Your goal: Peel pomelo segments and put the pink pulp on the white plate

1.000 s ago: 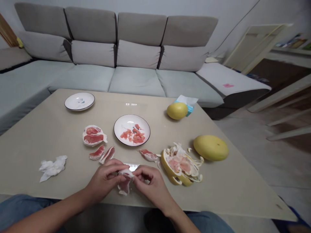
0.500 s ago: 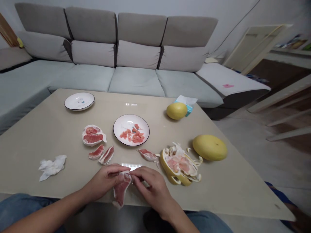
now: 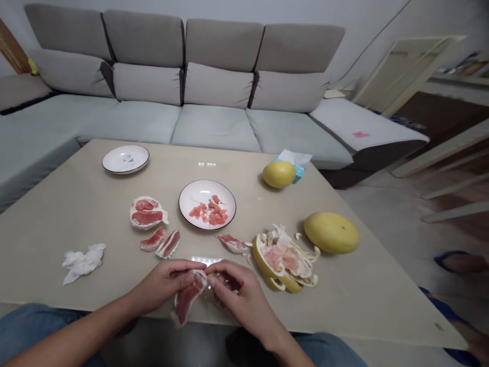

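Left hand [image 3: 162,285] at the near edge of the worktop [image 3: 76,214], fingers [image 3: 171,268] curled over the upper end of a pomelo segment [image 3: 186,300], thumb pressed against its pink flesh. Right hand [image 3: 240,290] just beside it, fingers [image 3: 229,270] bent and pinching the white membrane at the segment's top. Segment held in the air over the near edge, tilted, its lower tip hanging down.

Mid-worktop, a white plate [image 3: 198,191] with a black rim, small pink pomelo pieces [image 3: 210,214] on it. Toward the far edge, a second white plate [image 3: 114,159]. Left of the first plate, a peeled pomelo piece [image 3: 147,211] lying on white membrane. Just below that, 2 loose segments [image 3: 153,239] side by side. Near the right hand, 1 more segment [image 3: 232,244]. Beyond it, a heap of yellow pomelo rind [image 3: 284,260], with 1 whole pomelo [image 3: 331,233] just beside it. Near the far edge, another whole pomelo [image 3: 278,174] against a tissue pack [image 3: 296,165]. Near the left side, a crumpled tissue [image 3: 83,262]. Past the far edge, a grey fabric sofa [image 3: 214,127].
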Action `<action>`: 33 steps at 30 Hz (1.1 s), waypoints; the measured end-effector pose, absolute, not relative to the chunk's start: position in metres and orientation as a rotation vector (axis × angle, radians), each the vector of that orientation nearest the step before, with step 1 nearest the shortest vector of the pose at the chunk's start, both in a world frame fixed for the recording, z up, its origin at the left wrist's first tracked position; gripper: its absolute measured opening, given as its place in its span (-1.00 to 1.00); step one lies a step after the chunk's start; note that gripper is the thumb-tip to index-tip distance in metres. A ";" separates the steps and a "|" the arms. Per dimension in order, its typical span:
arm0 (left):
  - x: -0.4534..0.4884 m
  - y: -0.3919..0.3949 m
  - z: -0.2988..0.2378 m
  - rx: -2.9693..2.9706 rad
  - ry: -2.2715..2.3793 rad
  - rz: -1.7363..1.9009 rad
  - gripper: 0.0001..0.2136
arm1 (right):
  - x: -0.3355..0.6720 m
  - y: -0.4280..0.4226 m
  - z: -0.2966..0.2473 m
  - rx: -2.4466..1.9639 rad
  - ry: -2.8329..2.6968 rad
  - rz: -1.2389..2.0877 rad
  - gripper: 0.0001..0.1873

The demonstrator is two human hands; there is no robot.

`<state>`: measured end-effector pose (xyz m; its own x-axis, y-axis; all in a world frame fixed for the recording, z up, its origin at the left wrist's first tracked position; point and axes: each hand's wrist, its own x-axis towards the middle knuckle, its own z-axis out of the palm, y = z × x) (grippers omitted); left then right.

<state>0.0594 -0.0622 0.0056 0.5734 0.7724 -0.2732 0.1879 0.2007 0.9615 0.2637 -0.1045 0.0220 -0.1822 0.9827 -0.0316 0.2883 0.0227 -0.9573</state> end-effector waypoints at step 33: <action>0.064 -0.075 -0.003 1.740 0.916 0.512 -0.32 | 0.258 -0.110 0.016 -1.329 -1.508 1.449 -0.77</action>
